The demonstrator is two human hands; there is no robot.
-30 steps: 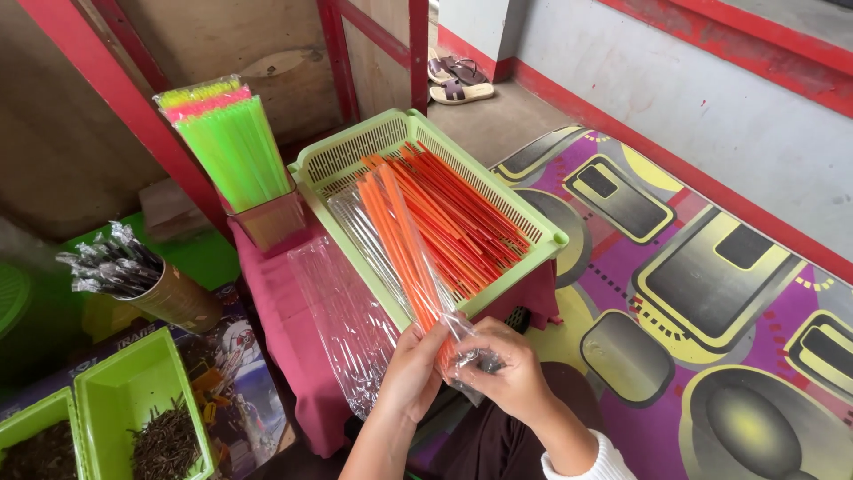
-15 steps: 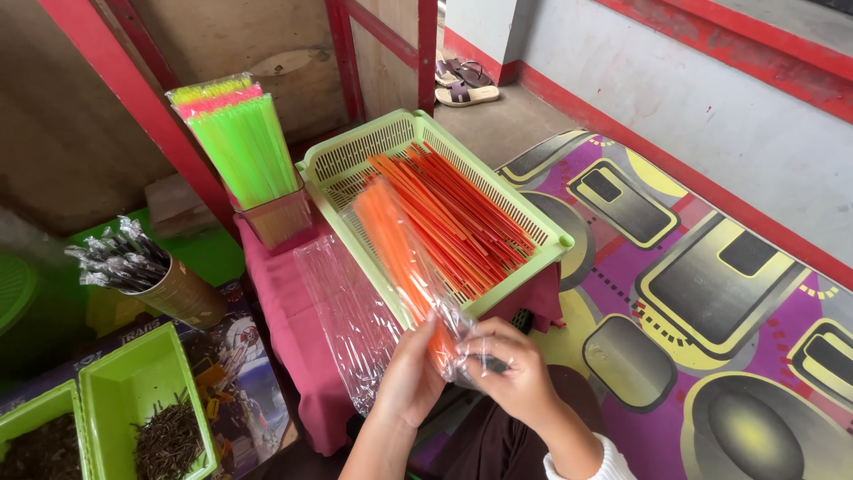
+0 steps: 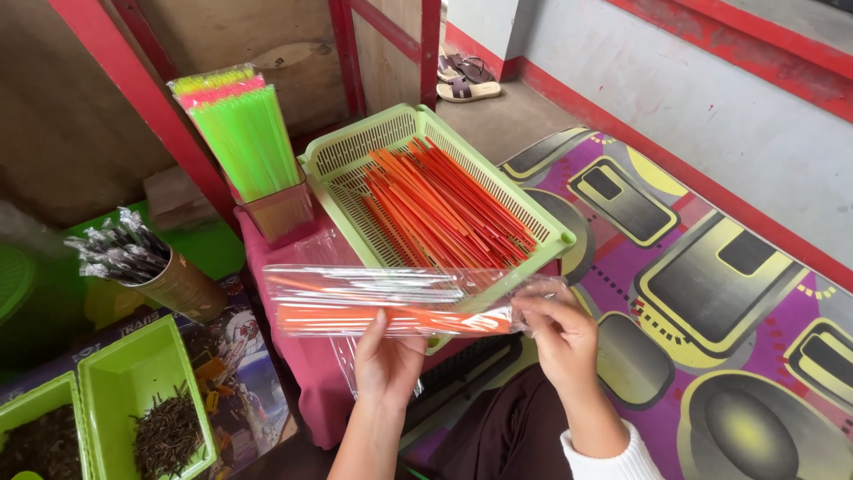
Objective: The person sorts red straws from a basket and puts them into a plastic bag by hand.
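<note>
A long clear plastic sleeve (image 3: 382,302) filled with orange sticks lies level across the view, held by both hands. My left hand (image 3: 388,360) supports it from below near the middle. My right hand (image 3: 562,333) pinches its right end. Just behind it, a light green plastic basket (image 3: 355,151) holds several loose orange and red sticks (image 3: 449,209) and rests on a pink-covered low stand (image 3: 311,356).
A cup of neon green and pink sticks (image 3: 244,133) stands left of the basket. A can with silver-wrapped bundles (image 3: 147,262) and green trays of dark bits (image 3: 147,404) sit at the left. A patterned purple mat (image 3: 711,293) lies right; sandals (image 3: 466,80) and red frame posts stand behind.
The sleeve of orange sticks has swung from pointing away over the basket to lying level across my lap. My hands moved apart along it.
</note>
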